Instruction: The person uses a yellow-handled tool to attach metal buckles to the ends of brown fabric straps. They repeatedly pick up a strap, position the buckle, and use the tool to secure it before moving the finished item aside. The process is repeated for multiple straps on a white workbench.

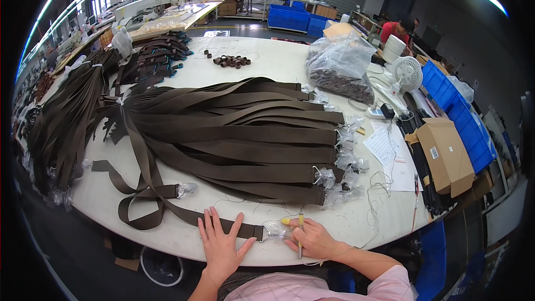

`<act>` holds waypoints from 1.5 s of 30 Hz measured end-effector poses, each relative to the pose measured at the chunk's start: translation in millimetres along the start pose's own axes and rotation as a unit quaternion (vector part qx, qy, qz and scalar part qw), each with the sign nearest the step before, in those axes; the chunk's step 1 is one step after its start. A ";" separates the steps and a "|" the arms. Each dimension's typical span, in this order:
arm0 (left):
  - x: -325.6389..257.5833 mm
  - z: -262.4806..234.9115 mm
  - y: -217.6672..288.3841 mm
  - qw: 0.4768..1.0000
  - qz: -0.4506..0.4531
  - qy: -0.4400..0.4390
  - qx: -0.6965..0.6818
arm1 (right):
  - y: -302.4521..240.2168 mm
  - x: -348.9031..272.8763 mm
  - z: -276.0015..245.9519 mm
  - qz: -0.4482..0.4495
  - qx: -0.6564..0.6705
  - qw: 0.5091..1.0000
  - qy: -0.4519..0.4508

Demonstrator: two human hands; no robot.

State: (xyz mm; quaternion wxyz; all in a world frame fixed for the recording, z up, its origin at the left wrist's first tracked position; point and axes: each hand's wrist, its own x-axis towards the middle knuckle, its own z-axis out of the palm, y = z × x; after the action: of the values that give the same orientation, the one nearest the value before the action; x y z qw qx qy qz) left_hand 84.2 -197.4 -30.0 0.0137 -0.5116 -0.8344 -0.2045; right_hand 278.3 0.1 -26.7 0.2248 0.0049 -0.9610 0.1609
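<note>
My left hand (221, 245) lies flat with fingers spread on a dark brown webbing strap (186, 215), near the table's front edge. At that strap's right end is a metal fitting wrapped in clear plastic (275, 230). Beside the plastic, my right hand (315, 242) is closed around a slim, yellowish pen-like tool (301, 235), which stands roughly upright. A yellow cover (286, 221) sits on one of its fingertips. Whether these fingers also pinch the plastic I cannot tell. Behind my hands spreads a large tied bundle of brown straps (239, 134), their right ends wrapped in plastic.
Small brown loops (231, 61) lie at the table's far side. A filled plastic bag (341, 67), a white fan (407, 74), paper sheets (387, 148) and a cardboard box (444, 156) are on the right. More straps (69, 123) hang at left. Co-workers sit farther back.
</note>
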 end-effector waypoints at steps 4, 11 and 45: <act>1.0 2.2 -1.0 0.997 0.002 -0.016 -0.077 | 6.9 -20.1 -15.9 0.039 0.009 0.999 0.028; 19.6 15.4 72.2 0.976 0.179 -0.101 -0.071 | 23.9 -35.0 -65.3 0.096 0.014 0.972 0.215; 63.3 50.4 165.0 0.676 -0.019 -0.153 -0.721 | -21.6 -16.3 -36.2 0.303 0.676 0.492 0.458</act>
State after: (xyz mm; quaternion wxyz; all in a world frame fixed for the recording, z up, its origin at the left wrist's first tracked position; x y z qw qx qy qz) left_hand 205.3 -61.0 -7.5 -0.4911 -0.3712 -0.4285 -0.6614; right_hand 310.3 -10.2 3.5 0.4986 -0.2100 -0.2626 0.7990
